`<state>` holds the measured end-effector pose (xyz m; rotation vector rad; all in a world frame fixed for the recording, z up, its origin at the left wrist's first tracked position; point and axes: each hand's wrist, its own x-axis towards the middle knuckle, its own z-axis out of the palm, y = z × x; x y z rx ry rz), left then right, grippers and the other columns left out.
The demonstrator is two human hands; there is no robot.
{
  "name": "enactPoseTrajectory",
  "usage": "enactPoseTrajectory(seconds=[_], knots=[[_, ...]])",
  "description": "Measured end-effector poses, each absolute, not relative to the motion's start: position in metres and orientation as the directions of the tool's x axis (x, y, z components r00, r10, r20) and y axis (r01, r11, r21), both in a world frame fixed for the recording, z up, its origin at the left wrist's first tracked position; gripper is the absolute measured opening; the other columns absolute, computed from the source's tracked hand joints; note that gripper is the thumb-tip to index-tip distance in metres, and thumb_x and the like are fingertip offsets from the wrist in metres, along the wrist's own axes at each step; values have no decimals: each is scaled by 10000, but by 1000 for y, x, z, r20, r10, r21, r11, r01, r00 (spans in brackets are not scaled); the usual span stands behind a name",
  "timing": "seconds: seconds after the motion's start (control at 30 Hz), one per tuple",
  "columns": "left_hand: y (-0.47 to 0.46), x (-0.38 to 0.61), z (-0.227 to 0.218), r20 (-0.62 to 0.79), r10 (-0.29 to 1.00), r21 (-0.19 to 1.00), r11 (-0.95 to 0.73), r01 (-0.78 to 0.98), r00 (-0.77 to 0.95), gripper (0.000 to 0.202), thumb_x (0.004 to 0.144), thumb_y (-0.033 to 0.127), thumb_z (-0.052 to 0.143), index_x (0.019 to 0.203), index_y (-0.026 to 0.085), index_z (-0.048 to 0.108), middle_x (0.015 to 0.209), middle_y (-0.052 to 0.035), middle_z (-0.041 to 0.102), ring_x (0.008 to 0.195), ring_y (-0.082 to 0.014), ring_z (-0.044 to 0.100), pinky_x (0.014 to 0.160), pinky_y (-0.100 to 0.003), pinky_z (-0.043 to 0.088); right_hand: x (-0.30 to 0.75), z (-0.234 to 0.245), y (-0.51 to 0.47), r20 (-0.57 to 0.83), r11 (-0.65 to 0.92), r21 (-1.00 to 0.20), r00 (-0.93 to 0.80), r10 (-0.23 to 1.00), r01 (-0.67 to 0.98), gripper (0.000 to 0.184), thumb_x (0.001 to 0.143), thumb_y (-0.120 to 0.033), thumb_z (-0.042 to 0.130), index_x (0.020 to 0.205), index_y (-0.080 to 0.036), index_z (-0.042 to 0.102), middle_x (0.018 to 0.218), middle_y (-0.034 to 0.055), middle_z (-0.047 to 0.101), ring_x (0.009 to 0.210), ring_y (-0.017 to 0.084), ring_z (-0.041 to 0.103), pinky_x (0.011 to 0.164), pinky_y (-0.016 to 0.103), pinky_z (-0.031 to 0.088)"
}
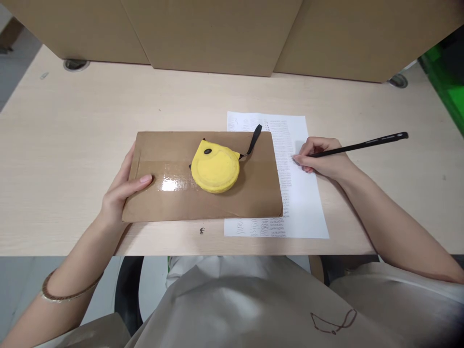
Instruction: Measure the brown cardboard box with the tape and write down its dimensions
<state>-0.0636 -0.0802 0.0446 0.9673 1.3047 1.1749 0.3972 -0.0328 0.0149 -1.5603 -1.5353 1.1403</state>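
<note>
A round grommet (76,66), set in the pale table (72,145), lies beyond and to the left of the cardboard box (174,205). Nearer the wearer, and also left of the box, a thin bracelet (72,297) encircles the left forearm. The left hand (118,193) grips the box by its left end, thumb on the upper face and fingers largely hidden behind the edge; whether the box is raised from the table cannot be told. A band of glossy tape (168,169) crosses the upper face. Behind the box, tall cardboard panels (217,38) stand along the table's far side. A small dark mark (202,231) lies just in front of its near edge. Right of centre on the box rests a yellow rounded case (215,171) bearing a black oval; its black strap (255,138) extends toward the far right corner. A written sheet (308,217) lies partly beneath the box, projecting beyond its far, near and right edges. To the right of the box, the right hand (322,157) is closed around a slender black pen (369,143), fingertips over the sheet, the pen's upper end pointing away from the box.
</note>
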Motion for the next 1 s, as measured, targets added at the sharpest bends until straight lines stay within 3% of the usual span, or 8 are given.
enactPoseTrajectory(seconds=[0.27, 0.53, 0.7, 1.0], knots=[[-80, -60, 45, -200, 975, 977, 190, -100, -93, 851, 765, 352, 951, 1583, 299, 723, 1517, -61, 786, 1229, -352, 801, 832, -318, 680, 394, 18, -33, -140, -101, -913, -71, 988, 396, 669, 573, -736, 1065, 576, -263, 591, 494, 4, 576, 446, 125, 484, 455, 336, 392], [-79, -63, 44, -197, 976, 976, 186, -113, -90, 818, 763, 344, 964, 1552, 327, 750, 1512, -27, 789, 1217, -323, 815, 831, -283, 703, 396, 17, -32, -147, -115, -908, -50, 988, 404, 651, 557, -681, 1086, 566, -255, 594, 508, 9, 592, 449, 121, 507, 417, 304, 412], [-80, -64, 44, -205, 974, 975, 194, -110, -99, 839, 749, 345, 973, 1556, 335, 744, 1519, -32, 784, 1246, -353, 806, 861, -323, 710, 397, 16, -32, -136, -112, -905, -29, 990, 411, 661, 545, -697, 1085, 569, -253, 596, 501, 10, 581, 438, 115, 502, 384, 290, 400], [-81, -65, 42, -196, 979, 975, 189, -114, -52, 830, 851, 335, 904, 1642, 306, 655, 1582, -72, 746, 1315, -398, 774, 1004, -414, 682, 396, 19, -34, -156, -130, -901, -30, 987, 414, 654, 554, -673, 1092, 567, -252, 591, 512, 7, 586, 445, 118, 496, 390, 297, 392]])
